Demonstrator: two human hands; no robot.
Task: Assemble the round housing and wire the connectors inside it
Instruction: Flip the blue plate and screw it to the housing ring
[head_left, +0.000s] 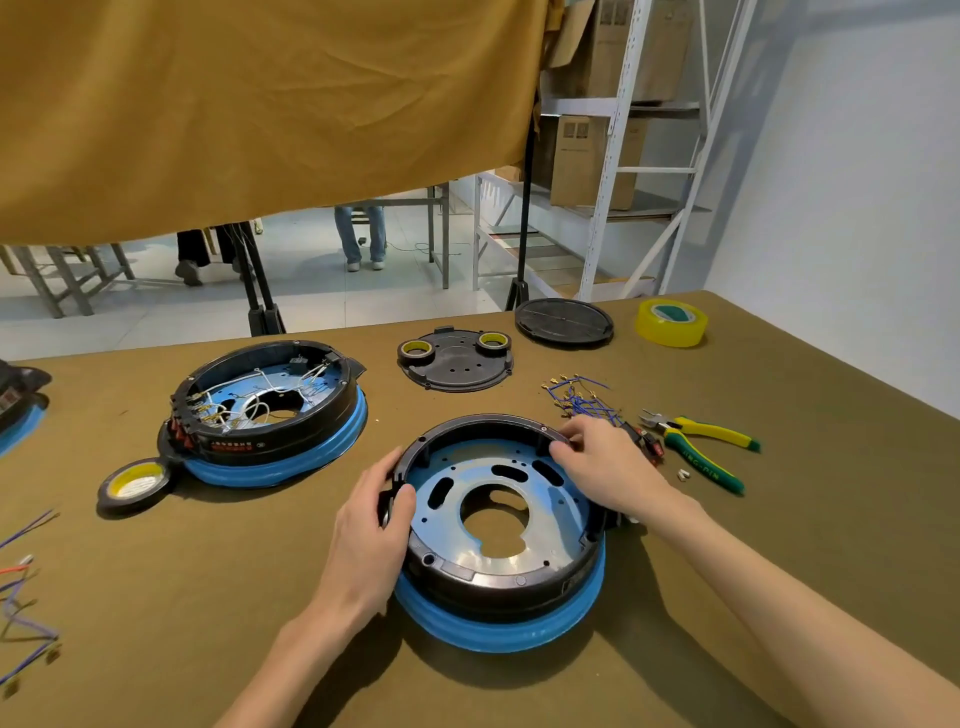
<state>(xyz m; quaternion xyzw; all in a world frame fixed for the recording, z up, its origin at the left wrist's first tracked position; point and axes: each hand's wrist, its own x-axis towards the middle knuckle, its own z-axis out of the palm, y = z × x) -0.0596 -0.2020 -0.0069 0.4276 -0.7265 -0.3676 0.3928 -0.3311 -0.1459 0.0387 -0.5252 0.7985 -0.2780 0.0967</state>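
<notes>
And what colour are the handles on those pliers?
Green and yellow on the pliers, seen in the head view.

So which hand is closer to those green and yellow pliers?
Right. The right hand grips the housing rim beside the pliers; the left hand holds the opposite rim.

The room is bright, with soft, even light from above. The two bare hands (358, 525) and arms throw soft dark shadows on the olive-brown cloth counter (208, 571). The shiny round metal plate (498, 525) inside the black and blue ring glows with white glare. The picture is sharp in the middle. Near the edges, straight lines bend and things look stretched and a bit fuzzy.
</notes>
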